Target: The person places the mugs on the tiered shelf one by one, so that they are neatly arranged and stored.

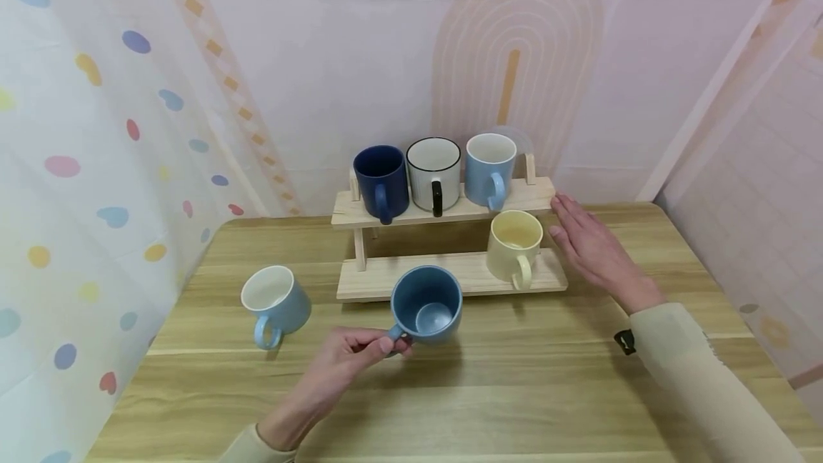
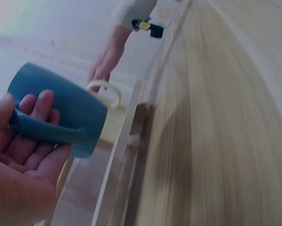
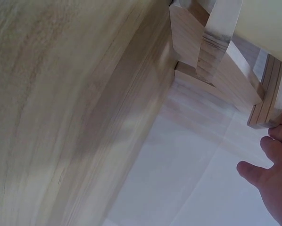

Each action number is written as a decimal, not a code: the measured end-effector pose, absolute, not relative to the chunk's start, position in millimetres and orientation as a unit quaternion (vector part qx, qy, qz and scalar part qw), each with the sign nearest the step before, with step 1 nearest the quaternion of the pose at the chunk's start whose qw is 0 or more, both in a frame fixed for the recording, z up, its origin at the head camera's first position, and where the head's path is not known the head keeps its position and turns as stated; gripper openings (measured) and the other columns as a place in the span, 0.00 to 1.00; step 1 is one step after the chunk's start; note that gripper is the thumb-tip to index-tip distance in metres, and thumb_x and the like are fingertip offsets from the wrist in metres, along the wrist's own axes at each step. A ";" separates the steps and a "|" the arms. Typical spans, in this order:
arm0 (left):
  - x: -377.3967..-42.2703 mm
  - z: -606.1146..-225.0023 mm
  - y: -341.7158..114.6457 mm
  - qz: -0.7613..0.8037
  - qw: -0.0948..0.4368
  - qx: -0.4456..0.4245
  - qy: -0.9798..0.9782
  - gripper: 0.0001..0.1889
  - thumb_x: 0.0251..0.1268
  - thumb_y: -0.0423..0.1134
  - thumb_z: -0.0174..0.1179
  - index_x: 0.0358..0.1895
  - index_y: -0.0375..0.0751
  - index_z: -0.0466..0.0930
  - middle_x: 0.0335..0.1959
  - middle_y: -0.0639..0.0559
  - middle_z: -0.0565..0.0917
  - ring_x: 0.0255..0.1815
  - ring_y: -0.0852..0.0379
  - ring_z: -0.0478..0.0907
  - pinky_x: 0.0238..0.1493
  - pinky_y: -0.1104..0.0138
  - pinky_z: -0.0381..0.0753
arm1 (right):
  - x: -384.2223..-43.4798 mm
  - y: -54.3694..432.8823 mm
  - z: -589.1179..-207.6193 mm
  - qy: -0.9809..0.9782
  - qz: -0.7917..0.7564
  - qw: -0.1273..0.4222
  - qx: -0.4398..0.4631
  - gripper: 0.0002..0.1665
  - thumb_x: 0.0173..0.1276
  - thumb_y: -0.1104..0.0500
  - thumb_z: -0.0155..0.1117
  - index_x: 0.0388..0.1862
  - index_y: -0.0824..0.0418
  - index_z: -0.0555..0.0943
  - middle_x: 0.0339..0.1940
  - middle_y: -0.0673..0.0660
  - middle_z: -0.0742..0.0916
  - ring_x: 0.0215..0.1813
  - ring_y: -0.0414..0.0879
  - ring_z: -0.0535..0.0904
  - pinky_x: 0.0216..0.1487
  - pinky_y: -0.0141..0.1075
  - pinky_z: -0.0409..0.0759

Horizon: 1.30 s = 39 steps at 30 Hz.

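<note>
My left hand [image 1: 343, 363] pinches the handle of a dusty-blue mug [image 1: 444, 327], thumb on top. The mug is tilted with its mouth towards me, in front of the lower board of a two-tier wooden rack [image 1: 421, 274]. In the left wrist view the mug [image 2: 87, 110] shows from its handle side, the fingers [image 2: 42, 106] curled about the handle. With fairly straight fingers my right hand [image 1: 594, 252] touches the right end of the upper board; the right wrist view shows its fingertips at the board's end [image 3: 268, 110].
On the upper board stand a navy mug [image 1: 392, 184], a white mug with black rim [image 1: 424, 177] and a light-blue mug [image 1: 482, 173]. A pale-yellow mug [image 1: 504, 256] stands on the lower board's right. Another light-blue mug [image 1: 292, 306] sits on the wooden table [image 1: 514, 391], left.
</note>
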<state>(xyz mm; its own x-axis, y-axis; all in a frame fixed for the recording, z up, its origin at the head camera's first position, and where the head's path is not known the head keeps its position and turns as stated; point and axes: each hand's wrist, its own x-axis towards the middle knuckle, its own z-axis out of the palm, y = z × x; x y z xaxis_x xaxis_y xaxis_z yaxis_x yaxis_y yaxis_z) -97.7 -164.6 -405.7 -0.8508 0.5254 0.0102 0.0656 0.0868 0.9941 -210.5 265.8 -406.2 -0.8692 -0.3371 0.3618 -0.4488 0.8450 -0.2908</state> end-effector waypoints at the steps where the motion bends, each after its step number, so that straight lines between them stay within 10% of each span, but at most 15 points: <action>1: -97.1 -405.1 -158.6 0.645 0.178 0.202 0.715 0.17 0.81 0.37 0.55 0.52 0.23 0.85 0.52 0.27 0.85 0.59 0.56 0.83 0.63 0.67 0.77 | -210.5 265.8 -406.2 -0.949 0.187 0.150 0.207 0.36 0.88 0.50 0.40 0.80 0.75 0.57 0.81 0.73 0.60 0.82 0.68 0.55 0.79 0.62 0.55; 17: -104.4 -404.8 -69.3 0.726 0.084 0.101 0.675 0.15 0.76 0.38 0.62 0.52 0.29 0.88 0.51 0.42 0.89 0.63 0.52 0.81 0.71 0.51 0.72 | -211.6 264.4 -405.2 -0.948 0.197 0.149 0.203 0.35 0.87 0.52 0.42 0.80 0.75 0.58 0.82 0.72 0.60 0.81 0.68 0.56 0.79 0.61 0.55; 39: -130.4 -429.4 -16.1 0.753 -0.018 0.012 0.658 0.12 0.72 0.36 0.67 0.48 0.30 0.90 0.44 0.40 0.91 0.56 0.52 0.86 0.63 0.60 0.80 | -213.6 265.6 -407.4 -0.950 0.203 0.136 0.194 0.35 0.88 0.51 0.41 0.80 0.75 0.57 0.83 0.71 0.59 0.82 0.67 0.54 0.80 0.60 0.53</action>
